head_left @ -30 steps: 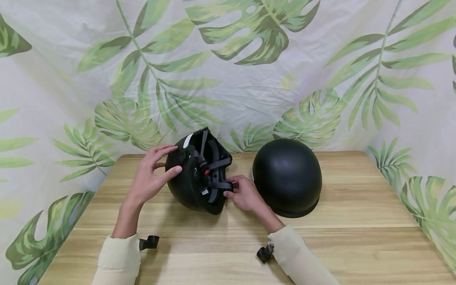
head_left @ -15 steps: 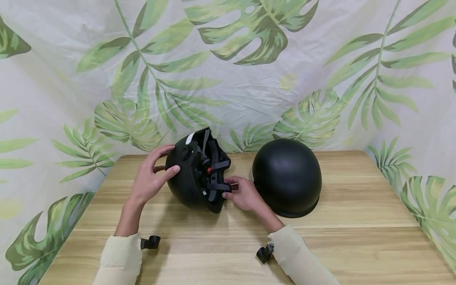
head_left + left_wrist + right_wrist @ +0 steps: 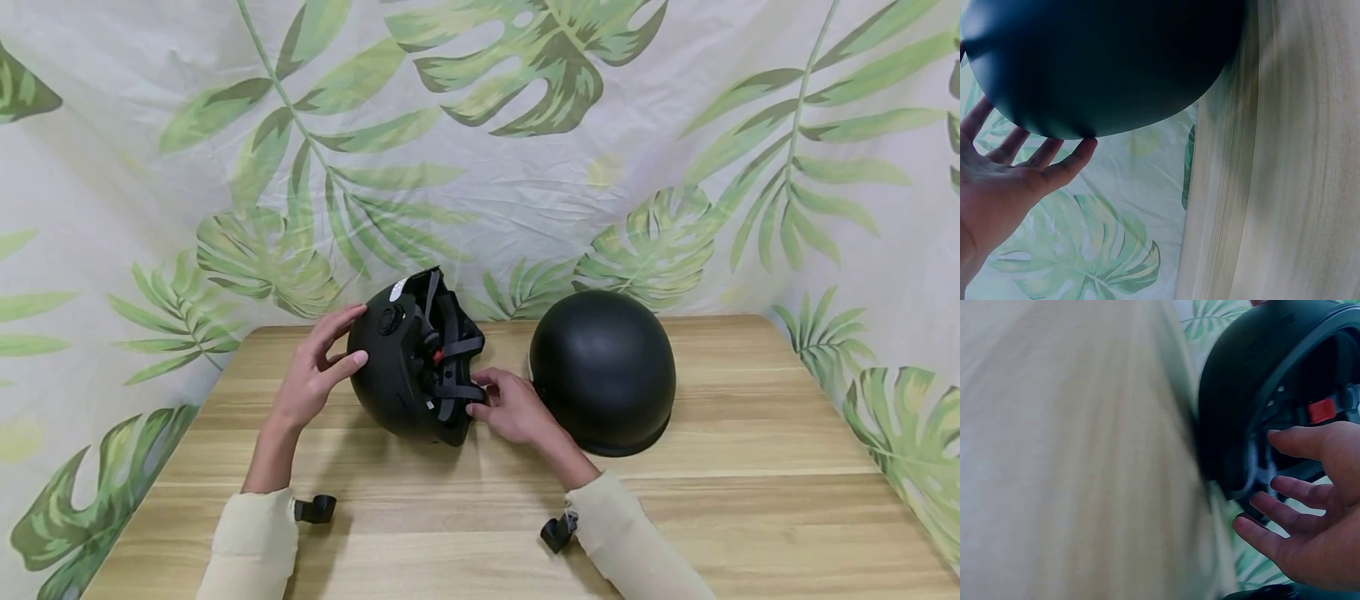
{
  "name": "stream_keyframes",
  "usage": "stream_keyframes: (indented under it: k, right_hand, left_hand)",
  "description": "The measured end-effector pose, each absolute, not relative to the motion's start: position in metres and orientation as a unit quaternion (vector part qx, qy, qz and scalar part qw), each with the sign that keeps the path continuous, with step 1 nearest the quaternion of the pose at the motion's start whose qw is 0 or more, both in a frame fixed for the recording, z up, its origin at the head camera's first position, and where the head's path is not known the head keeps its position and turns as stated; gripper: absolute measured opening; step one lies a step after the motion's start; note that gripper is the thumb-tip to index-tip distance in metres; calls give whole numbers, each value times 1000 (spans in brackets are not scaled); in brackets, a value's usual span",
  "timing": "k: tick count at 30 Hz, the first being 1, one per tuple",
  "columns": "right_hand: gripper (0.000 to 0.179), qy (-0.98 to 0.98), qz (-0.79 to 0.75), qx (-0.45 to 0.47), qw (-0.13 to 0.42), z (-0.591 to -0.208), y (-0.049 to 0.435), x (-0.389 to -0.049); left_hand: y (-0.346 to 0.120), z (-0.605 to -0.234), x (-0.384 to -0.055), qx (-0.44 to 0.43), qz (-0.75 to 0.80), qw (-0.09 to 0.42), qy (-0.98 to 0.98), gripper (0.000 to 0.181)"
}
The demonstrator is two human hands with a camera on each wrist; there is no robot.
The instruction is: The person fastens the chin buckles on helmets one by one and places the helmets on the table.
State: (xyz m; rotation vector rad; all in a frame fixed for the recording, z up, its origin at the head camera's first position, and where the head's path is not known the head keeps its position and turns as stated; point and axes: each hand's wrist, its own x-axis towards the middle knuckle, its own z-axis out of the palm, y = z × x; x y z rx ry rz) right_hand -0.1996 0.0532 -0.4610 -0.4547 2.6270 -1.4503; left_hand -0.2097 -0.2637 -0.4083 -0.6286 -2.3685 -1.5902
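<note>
A black helmet (image 3: 390, 375) is tipped on its side on the table, its hollow facing right, with grey straps and a red buckle piece (image 3: 438, 357) inside. My left hand (image 3: 307, 375) rests spread fingertips and thumb on the outside of the shell. In the left wrist view, the left fingers (image 3: 1075, 164) lie nearly straight against the smooth dark shell. My right hand (image 3: 513, 406) is at the helmet's right rim beside the lower strap (image 3: 459, 392). In the right wrist view, the right thumb (image 3: 1310, 441) lies across the opening, apart from the extended fingers.
A second black helmet (image 3: 603, 375), smooth and dome up, stands right of the right hand, close behind that forearm. Behind the wooden table (image 3: 750, 417) hangs a leaf-printed cloth (image 3: 525, 208). Small black devices are strapped at both wrists.
The tipped helmet has turned slightly, its opening showing a little less to the camera. The left fingertips have shifted slightly left with the shell. The right hand and second helmet have barely moved.
</note>
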Motion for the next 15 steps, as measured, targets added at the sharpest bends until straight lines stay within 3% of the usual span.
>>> stream_keyframes:
  k: [15]
  right_hand:
    - [60, 817, -538, -206, 16, -375, 43, -194]
  left_hand:
    - [-265, -408, -210, -210, -533, 108, -812, 60]
